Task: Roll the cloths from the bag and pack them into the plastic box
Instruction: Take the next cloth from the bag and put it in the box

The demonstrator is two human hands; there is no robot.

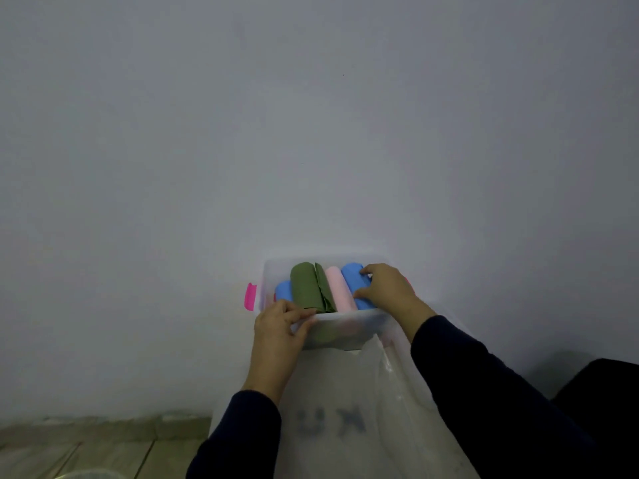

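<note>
Against grey wall, left hand [276, 331] grips plastic box [349, 331]; right hand [385, 288] presses blue roll [354, 274].

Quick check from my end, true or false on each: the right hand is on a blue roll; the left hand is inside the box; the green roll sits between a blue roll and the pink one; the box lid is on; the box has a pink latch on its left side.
1. The right hand rests on a blue roll. True.
2. The left hand is inside the plastic box. False: it grips the near rim from outside.
3. The green roll lies between the other blue roll and the pink roll. True.
4. The lid is on. False: the box is open, rolls exposed.
5. A pink latch is on the box's left side. True.
</note>
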